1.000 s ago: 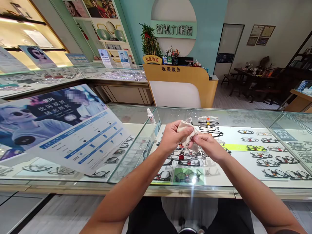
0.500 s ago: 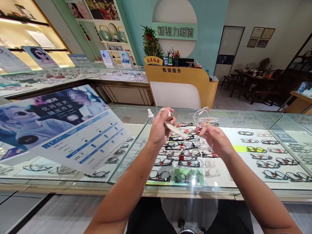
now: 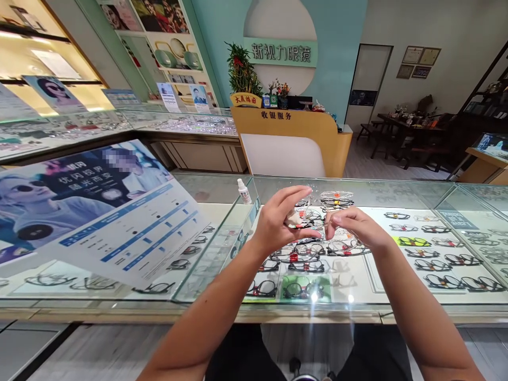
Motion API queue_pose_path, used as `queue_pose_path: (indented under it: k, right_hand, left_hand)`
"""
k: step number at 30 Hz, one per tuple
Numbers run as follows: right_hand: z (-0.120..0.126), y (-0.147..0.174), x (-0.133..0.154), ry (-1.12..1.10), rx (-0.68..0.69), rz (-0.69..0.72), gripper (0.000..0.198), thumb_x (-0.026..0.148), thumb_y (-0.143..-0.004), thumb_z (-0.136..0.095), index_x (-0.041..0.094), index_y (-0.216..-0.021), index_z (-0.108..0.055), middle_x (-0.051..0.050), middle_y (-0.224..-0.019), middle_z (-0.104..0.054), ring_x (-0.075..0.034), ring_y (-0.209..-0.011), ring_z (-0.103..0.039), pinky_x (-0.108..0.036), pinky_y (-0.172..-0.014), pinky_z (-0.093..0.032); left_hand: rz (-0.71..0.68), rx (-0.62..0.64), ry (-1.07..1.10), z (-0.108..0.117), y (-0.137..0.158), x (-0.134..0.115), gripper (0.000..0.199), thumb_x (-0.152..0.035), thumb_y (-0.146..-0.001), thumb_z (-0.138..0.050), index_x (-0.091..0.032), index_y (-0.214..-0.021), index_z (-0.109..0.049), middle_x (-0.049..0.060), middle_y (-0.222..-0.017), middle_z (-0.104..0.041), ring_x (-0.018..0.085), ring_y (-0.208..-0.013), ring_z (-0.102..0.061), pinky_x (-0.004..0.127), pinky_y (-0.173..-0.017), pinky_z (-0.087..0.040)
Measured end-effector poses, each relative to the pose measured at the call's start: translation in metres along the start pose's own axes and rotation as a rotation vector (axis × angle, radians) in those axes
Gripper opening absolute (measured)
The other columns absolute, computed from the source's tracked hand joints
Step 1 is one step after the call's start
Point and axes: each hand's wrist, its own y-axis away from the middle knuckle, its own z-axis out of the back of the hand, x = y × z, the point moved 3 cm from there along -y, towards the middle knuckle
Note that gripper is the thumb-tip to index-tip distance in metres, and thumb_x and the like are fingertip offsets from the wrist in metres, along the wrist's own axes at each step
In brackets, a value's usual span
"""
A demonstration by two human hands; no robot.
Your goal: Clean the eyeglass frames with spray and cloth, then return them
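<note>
My left hand (image 3: 273,219) is raised over the glass counter, thumb and fingers curved apart, with a crumpled pale cloth (image 3: 293,218) in its palm. My right hand (image 3: 355,226) is bent at the wrist, its fingertips pinched together beside the left thumb. Between the hands are faint outlines of clear-framed eyeglasses (image 3: 313,200), hard to separate from the frames under the glass. The right fingers appear to hold them, though the contact is partly hidden. A small white bottle (image 3: 244,191) stands on the counter beyond my left hand.
Rows of eyeglasses (image 3: 444,280) lie inside the glass display case (image 3: 357,313). A large printed leaflet (image 3: 130,211) stands tilted at the left. Behind the case is a wooden cashier desk (image 3: 341,140) with a plant (image 3: 242,71) on top.
The left hand has opened out from a closed grip and moved right, towards the right hand. The clear eyeglasses have come down and left, between the hands. The bottle now shows fully.
</note>
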Motion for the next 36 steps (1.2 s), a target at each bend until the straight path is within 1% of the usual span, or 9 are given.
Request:
queue_pose_path:
  k: [6,10,13,15,18,21,25,30,36]
  right_hand:
    - [0.0,0.002,0.002,0.052,0.038,-0.039,0.049,0.063,-0.099,-0.07,0.021,-0.078,-0.083,-0.005,-0.08,-0.078,-0.018,-0.078,-0.066,-0.037,-0.086,-0.05]
    - [0.001,0.001,0.004,0.108,0.036,-0.017,0.051,0.065,-0.098,-0.07,0.021,-0.077,-0.083,-0.005,-0.08,-0.079,-0.019,-0.078,-0.067,-0.038,-0.086,-0.053]
    - [0.003,-0.003,0.02,0.18,0.052,0.025,0.055,0.069,-0.099,-0.066,0.021,-0.078,-0.082,-0.005,-0.08,-0.08,-0.019,-0.079,-0.068,-0.038,-0.086,-0.054]
    - [0.007,-0.005,0.041,0.277,0.024,0.058,0.06,0.072,-0.102,-0.058,0.021,-0.082,-0.082,-0.006,-0.085,-0.081,-0.02,-0.084,-0.071,-0.038,-0.087,-0.055]
    - [0.013,-0.001,0.088,0.597,-0.219,0.162,0.063,0.074,-0.105,-0.047,0.022,-0.099,-0.082,-0.009,-0.101,-0.082,-0.023,-0.097,-0.074,-0.04,-0.09,-0.056]
    - [0.011,0.009,0.128,0.912,-0.563,0.324,0.058,0.074,-0.1,-0.059,0.025,-0.125,-0.076,-0.01,-0.126,-0.078,-0.027,-0.115,-0.072,-0.045,-0.098,-0.056]
    - [-0.002,0.012,0.139,0.976,-0.847,0.482,0.069,0.07,-0.093,-0.073,0.027,-0.146,-0.062,-0.013,-0.143,-0.07,-0.031,-0.127,-0.07,-0.048,-0.101,-0.061]
    - [-0.007,0.001,0.124,1.017,-0.927,0.536,0.062,0.06,-0.094,-0.077,0.026,-0.144,-0.061,-0.013,-0.136,-0.073,-0.03,-0.118,-0.074,-0.048,-0.098,-0.064]
    - [0.0,0.002,0.121,1.015,-0.962,0.55,0.053,0.058,-0.095,-0.077,0.027,-0.136,-0.067,-0.011,-0.127,-0.076,-0.028,-0.109,-0.076,-0.045,-0.088,-0.066]
  left_hand:
    - [-0.064,0.058,-0.045,-0.004,0.002,0.0,0.074,-0.063,-0.082,-0.087,-0.022,-0.14,-0.07,0.014,-0.117,-0.083,0.024,-0.093,-0.077,0.036,-0.085,-0.059]
    - [-0.086,0.069,-0.088,-0.002,0.001,0.001,0.068,-0.063,-0.084,-0.086,-0.022,-0.136,-0.072,0.014,-0.116,-0.084,0.024,-0.092,-0.079,0.036,-0.082,-0.059]
    - [-0.13,0.057,-0.121,0.005,-0.009,-0.001,0.063,-0.058,-0.085,-0.088,-0.022,-0.135,-0.073,0.014,-0.118,-0.084,0.024,-0.092,-0.08,0.035,-0.081,-0.059]
    - [-0.158,0.027,-0.16,0.013,-0.023,-0.004,0.064,-0.057,-0.084,-0.089,-0.022,-0.135,-0.073,0.014,-0.12,-0.084,0.024,-0.093,-0.08,0.035,-0.082,-0.059]
    - [-0.191,-0.085,-0.228,0.031,-0.053,-0.01,0.065,-0.057,-0.081,-0.091,-0.023,-0.134,-0.073,0.012,-0.117,-0.085,0.023,-0.088,-0.078,0.036,-0.082,-0.059]
    - [-0.123,-0.257,-0.292,0.049,-0.085,-0.016,0.066,-0.061,-0.078,-0.092,-0.023,-0.129,-0.075,0.011,-0.116,-0.084,0.02,-0.078,-0.072,0.035,-0.08,-0.059]
    - [-0.03,-0.404,-0.312,0.058,-0.109,-0.02,0.068,-0.068,-0.079,-0.088,-0.021,-0.126,-0.074,0.01,-0.117,-0.083,0.019,-0.079,-0.071,0.034,-0.079,-0.058]
    - [0.059,-0.459,-0.286,0.054,-0.108,-0.021,0.065,-0.065,-0.08,-0.089,-0.021,-0.125,-0.073,0.009,-0.115,-0.082,0.018,-0.081,-0.073,0.032,-0.081,-0.058]
    - [0.139,-0.398,-0.24,0.052,-0.099,-0.025,0.065,-0.056,-0.079,-0.093,-0.019,-0.129,-0.073,0.01,-0.114,-0.082,0.02,-0.085,-0.077,0.034,-0.086,-0.06]
